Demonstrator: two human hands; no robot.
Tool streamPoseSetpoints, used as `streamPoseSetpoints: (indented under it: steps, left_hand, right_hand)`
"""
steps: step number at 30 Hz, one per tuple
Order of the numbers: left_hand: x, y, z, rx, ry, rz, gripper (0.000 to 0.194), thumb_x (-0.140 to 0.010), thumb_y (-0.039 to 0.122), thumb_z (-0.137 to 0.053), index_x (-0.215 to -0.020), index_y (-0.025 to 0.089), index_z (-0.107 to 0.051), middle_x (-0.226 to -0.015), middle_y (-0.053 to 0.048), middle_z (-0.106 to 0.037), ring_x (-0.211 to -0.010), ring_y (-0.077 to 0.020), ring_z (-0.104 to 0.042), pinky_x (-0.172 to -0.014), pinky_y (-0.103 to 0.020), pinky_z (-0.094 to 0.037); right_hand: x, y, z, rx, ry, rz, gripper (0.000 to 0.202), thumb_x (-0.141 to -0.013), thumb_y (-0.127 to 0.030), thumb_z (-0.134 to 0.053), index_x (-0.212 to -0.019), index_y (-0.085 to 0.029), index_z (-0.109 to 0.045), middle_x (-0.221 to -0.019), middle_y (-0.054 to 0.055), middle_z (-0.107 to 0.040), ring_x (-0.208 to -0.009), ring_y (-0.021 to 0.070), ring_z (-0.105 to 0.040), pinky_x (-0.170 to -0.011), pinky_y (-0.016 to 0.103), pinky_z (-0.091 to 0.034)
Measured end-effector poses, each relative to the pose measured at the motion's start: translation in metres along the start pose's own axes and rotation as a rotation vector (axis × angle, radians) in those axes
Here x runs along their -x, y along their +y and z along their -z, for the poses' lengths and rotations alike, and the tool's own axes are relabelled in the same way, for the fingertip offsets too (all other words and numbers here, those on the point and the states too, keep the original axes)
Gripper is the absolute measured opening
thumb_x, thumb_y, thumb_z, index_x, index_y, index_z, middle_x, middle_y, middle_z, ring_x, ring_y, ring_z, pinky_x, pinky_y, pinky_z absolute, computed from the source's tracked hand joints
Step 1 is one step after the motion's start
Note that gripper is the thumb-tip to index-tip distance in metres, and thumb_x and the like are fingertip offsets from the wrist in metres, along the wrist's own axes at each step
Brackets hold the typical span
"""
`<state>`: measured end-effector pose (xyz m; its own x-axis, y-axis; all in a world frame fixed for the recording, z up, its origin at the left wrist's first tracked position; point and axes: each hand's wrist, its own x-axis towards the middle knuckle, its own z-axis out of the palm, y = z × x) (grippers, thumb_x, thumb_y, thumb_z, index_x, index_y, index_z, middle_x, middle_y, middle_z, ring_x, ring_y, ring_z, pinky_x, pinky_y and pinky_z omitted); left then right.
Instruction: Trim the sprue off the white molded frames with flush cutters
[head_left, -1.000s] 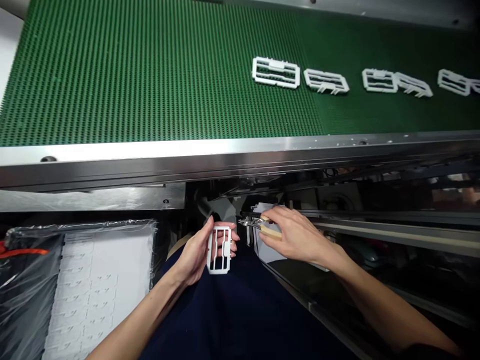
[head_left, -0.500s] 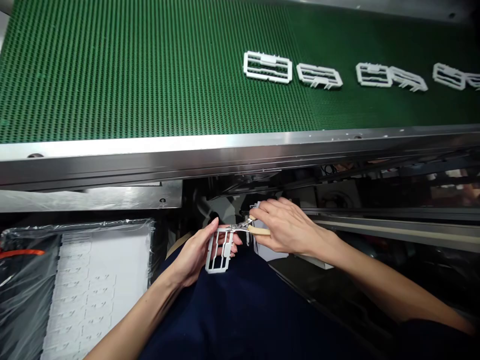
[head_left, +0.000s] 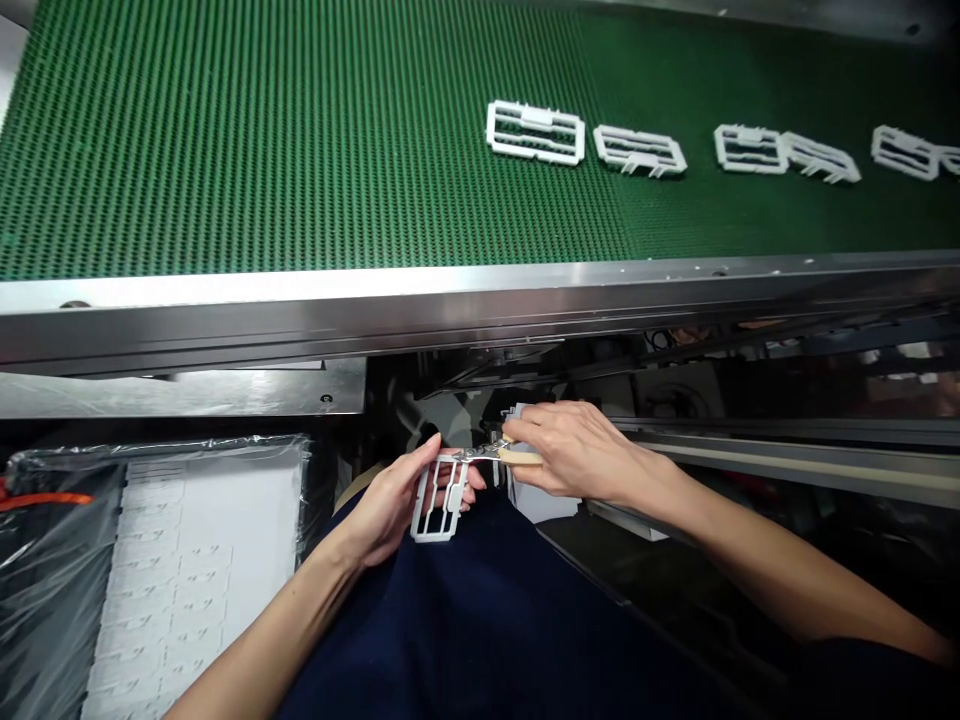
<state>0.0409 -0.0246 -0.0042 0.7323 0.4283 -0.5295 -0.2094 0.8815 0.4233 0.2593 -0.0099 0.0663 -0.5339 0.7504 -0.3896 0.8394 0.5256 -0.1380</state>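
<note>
My left hand (head_left: 396, 500) grips a white plastic frame (head_left: 454, 500) by its upper and left edges, thumb on top and fingers behind. The frame is a rectangle with long slots, hanging tilted in front of my dark blue clothing. In my right hand (head_left: 562, 450) is a pair of nippers (head_left: 517, 457) with cream-coloured handles, the fingers wrapped around them. Their metal jaws point left and meet the frame's top edge near my left thumb. The exact spot between the jaws is too small to make out.
A green conveyor belt (head_left: 300, 150) runs across the top, behind a metal rail (head_left: 420, 305). Several similar white frames (head_left: 536, 133) lie on it toward the right. At lower left, a plastic-lined box (head_left: 259, 540) holds rows of white parts. Dark machinery fills the right side.
The handles of the nippers have come closer together in my right hand, with the jaws still at the frame's top edge. My left hand keeps its hold, almost unmoved.
</note>
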Motion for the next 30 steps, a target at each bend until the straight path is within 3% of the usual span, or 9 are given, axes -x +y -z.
streamPoseSetpoints:
  steps: [4, 9, 14, 23, 30]
  left_hand:
    - [-0.004, 0.000, 0.001, 0.129, -0.007, -0.004, 0.045, -0.093, 0.042, -0.037, -0.097, 0.007, -0.066, -0.090, -0.013, -0.064, -0.082, -0.0208, -0.059, -0.083, -0.033, -0.047]
    - [-0.014, 0.004, 0.004, 0.314, 0.041, -0.082, 0.037, -0.093, 0.034, -0.039, -0.108, 0.008, -0.061, -0.094, -0.013, -0.063, -0.088, -0.0231, -0.059, -0.084, -0.040, -0.049]
    - [-0.019, 0.007, 0.004, 0.264, 0.212, -0.132, 0.032, -0.090, 0.037, -0.047, -0.098, 0.010, -0.061, -0.088, -0.012, -0.065, -0.083, -0.0220, -0.061, -0.077, -0.038, -0.053]
    - [-0.019, 0.006, -0.001, 0.139, 0.303, -0.167, 0.029, -0.086, 0.040, -0.055, -0.093, 0.013, -0.062, -0.082, -0.008, -0.067, -0.076, -0.0175, -0.063, -0.069, -0.028, -0.053]
    - [-0.017, 0.004, 0.000, 0.133, 0.313, -0.188, 0.029, -0.087, 0.040, -0.054, -0.093, 0.012, -0.061, -0.082, -0.009, -0.067, -0.078, -0.0193, -0.063, -0.068, -0.030, -0.053]
  right_hand:
    - [-0.002, 0.003, -0.005, -0.211, 0.035, -0.103, 0.010, -0.078, -0.026, -0.053, -0.073, -0.019, -0.048, -0.065, -0.003, -0.049, -0.055, 0.0098, -0.038, -0.051, 0.025, -0.019]
    - [-0.001, -0.002, -0.020, -0.691, 0.127, -0.436, 0.026, -0.085, -0.039, -0.050, -0.070, -0.018, -0.048, -0.060, -0.005, -0.044, -0.055, 0.0089, -0.038, -0.053, 0.021, -0.028]
    - [0.003, -0.024, -0.049, -1.075, 0.107, -0.450, 0.024, -0.084, -0.040, -0.055, -0.076, -0.018, -0.048, -0.067, -0.004, -0.047, -0.060, 0.0095, -0.041, -0.056, 0.021, -0.033]
    - [-0.016, -0.059, -0.073, -1.255, 0.287, -0.523, 0.022, -0.077, -0.034, -0.064, -0.080, -0.019, -0.049, -0.073, -0.003, -0.053, -0.064, 0.0106, -0.048, -0.060, 0.022, -0.038]
    - [-0.026, -0.060, -0.094, -1.352, 0.478, -0.620, 0.015, -0.077, -0.030, -0.059, -0.076, -0.019, -0.049, -0.064, -0.004, -0.047, -0.057, 0.0107, -0.043, -0.054, 0.022, -0.036]
